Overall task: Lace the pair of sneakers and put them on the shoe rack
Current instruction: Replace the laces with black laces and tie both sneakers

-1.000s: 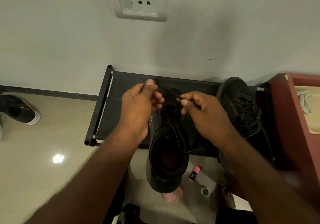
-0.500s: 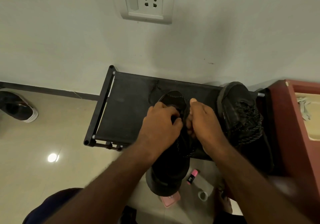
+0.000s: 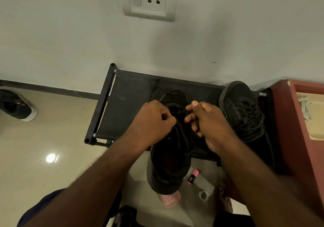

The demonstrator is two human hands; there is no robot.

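A black sneaker (image 3: 169,170) lies over the front edge of the black fabric shoe rack (image 3: 129,104), heel towards me. My left hand (image 3: 154,119) and my right hand (image 3: 208,119) sit close together above its tongue, each pinching a strand of the black speckled lace (image 3: 177,93). The lace loops out over the toe onto the rack. The second black sneaker (image 3: 240,109), laced, stands on the rack's right end.
A red cabinet (image 3: 287,121) flanks the rack on the right. A pink highlighter (image 3: 192,176), a tape roll (image 3: 203,195) and a pink item (image 3: 171,198) lie on the floor under the sneaker. Another shoe (image 3: 17,107) sits far left by the wall.
Both hands have dropped from the raised lace ends down onto the sneaker's tongue and stay close together there. The lace now lies slack over the toe.
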